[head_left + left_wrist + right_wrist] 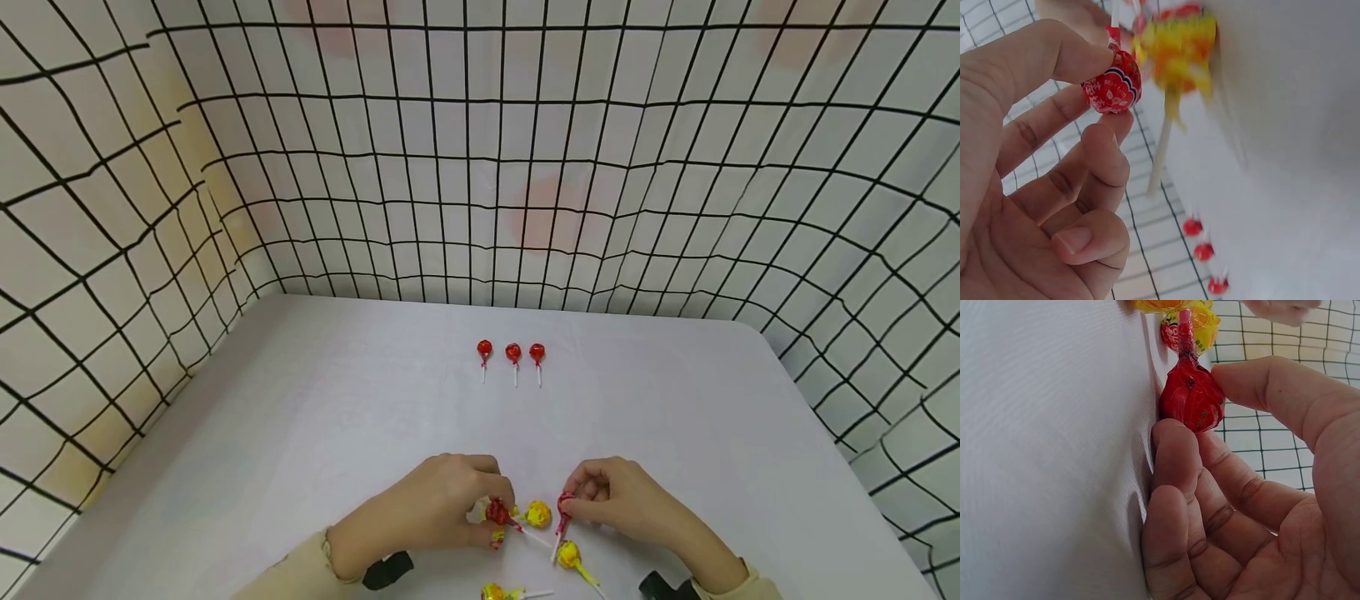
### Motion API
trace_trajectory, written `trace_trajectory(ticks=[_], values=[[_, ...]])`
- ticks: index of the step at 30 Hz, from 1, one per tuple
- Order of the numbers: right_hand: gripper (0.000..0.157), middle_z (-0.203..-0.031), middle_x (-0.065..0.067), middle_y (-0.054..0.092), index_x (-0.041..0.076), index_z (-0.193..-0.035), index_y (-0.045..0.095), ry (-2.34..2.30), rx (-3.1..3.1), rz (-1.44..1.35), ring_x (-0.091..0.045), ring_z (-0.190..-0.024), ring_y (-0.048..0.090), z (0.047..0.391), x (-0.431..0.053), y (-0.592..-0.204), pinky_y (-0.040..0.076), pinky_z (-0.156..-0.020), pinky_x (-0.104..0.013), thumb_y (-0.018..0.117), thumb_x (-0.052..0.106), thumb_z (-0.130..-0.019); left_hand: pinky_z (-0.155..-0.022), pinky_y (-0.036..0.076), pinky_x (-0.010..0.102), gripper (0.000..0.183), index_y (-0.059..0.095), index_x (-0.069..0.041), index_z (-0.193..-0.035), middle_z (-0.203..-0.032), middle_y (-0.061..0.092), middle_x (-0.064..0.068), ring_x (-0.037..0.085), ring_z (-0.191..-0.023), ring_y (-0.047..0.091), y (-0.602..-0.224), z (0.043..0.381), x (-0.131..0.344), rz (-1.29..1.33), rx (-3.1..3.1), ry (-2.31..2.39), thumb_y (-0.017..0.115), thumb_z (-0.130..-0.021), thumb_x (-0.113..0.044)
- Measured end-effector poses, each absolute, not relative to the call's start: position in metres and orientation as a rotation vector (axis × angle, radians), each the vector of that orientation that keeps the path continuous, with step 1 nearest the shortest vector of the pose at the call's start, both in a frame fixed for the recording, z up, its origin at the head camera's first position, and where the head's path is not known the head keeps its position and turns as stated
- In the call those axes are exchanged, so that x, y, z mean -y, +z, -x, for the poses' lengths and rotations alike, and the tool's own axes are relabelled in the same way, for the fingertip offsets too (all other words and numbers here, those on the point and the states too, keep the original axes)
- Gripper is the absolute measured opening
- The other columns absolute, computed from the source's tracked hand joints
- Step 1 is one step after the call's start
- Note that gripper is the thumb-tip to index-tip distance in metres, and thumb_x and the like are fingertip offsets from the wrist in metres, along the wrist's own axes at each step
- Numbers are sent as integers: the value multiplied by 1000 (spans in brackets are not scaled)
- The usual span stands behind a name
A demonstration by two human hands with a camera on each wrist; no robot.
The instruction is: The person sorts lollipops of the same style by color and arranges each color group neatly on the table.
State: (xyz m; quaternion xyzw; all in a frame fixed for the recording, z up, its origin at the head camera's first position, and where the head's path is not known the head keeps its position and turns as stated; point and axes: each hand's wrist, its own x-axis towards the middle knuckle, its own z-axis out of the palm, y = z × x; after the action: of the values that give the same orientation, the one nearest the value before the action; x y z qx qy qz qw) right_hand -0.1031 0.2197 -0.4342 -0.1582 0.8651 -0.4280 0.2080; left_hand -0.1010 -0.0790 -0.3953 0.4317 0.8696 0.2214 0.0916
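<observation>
My left hand (pixel 442 507) pinches a red-wrapped lollipop (pixel 1113 84) by its candy head between thumb and fingers. Its white stick points right in the head view. My right hand (pixel 626 504) holds another red lollipop (pixel 1192 397) by the head, low over the white cloth, with the stick slanting toward me. Between the hands lies a yellow lollipop (pixel 537 514). A second yellow lollipop (pixel 570 556) sits just below the right hand's fingers, and a third yellow lollipop (pixel 492 592) is at the near edge. Bits of yellow wrapper show behind the left fingers, mostly hidden.
Three red lollipops (pixel 513 353) stand apart in a row farther back, sticks toward me. They lie on a white-covered table (pixel 360 375). Black grid netting (pixel 465 158) over pale cloth walls encloses the back and both sides.
</observation>
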Motion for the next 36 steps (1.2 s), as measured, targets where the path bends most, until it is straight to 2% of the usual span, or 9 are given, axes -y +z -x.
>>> trace_trajectory(ticks=[7, 18, 27, 36], values=[[18, -78, 2, 62, 11, -98, 74, -1195, -2406, 436, -5, -60, 49, 104, -218, -434, 39, -53, -19, 82, 26, -94, -64, 48, 14, 18, 79, -23, -105, -101, 71, -9, -1, -68, 51, -390, 122, 101, -1217, -2675, 669, 86, -90, -16], [17, -79, 1, 65, 11, -99, 74, -1208, -2386, 397, -8, -61, 51, 104, -220, -438, 41, -53, -20, 82, 25, -94, -61, 47, 20, 20, 77, -21, -102, -97, 69, -7, 4, -66, 50, -394, 175, 136, -1115, -2841, 547, 85, -86, -11], [17, -79, 1, 65, 11, -99, 75, -1235, -2373, 424, -6, -60, 51, 104, -222, -439, 42, -53, -19, 81, 26, -96, -62, 45, 24, 20, 76, -21, -99, -93, 67, -7, 6, -66, 52, -397, 221, 150, -1037, -2869, 522, 84, -85, -9], [16, -79, 1, 66, 10, -100, 75, -1254, -2355, 440, -5, -60, 52, 105, -222, -440, 43, -54, -19, 80, 24, -96, -71, 50, 28, 16, 75, -20, -98, -93, 69, -4, 12, -73, 58, -398, 261, 153, -977, -2803, 545, 83, -88, -10]])
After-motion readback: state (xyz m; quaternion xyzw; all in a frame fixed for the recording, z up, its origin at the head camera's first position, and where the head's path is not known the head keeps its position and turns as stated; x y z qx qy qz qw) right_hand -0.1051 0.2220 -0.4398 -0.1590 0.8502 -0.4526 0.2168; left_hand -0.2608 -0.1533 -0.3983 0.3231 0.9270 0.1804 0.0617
